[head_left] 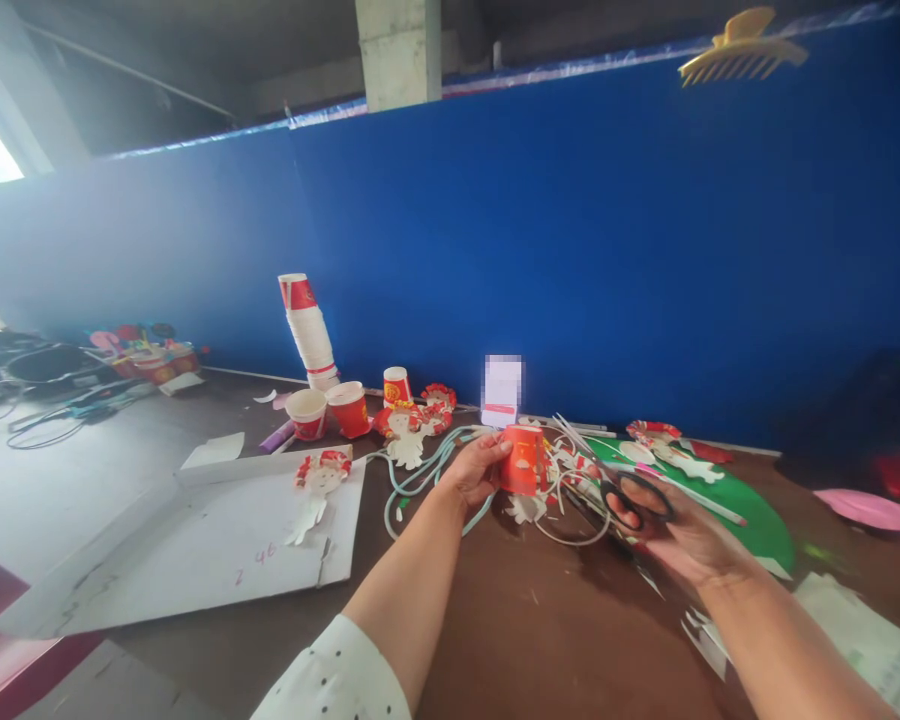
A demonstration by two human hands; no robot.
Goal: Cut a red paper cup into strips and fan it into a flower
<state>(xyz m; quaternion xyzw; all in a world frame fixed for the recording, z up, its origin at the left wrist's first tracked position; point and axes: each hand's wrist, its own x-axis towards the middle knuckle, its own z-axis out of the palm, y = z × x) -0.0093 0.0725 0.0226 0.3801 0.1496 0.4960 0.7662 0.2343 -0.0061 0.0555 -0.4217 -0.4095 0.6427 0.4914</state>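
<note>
My left hand grips a red paper cup by its left side, above the middle of the brown table. To the right, my right hand has its fingers through the black handles of a pair of scissors. The scissor blades point up and left, apart from the cup. Behind and below the cup lie a coiled pale cable and white and red paper cut-outs, partly hidden by my hands. A cut-out paper figure rests left of the cable.
A tall stack of paper cups leans by the blue partition, with two red cups in front. At left lies a white board bearing another cut-out figure. A green sheet and a pink plate are at right.
</note>
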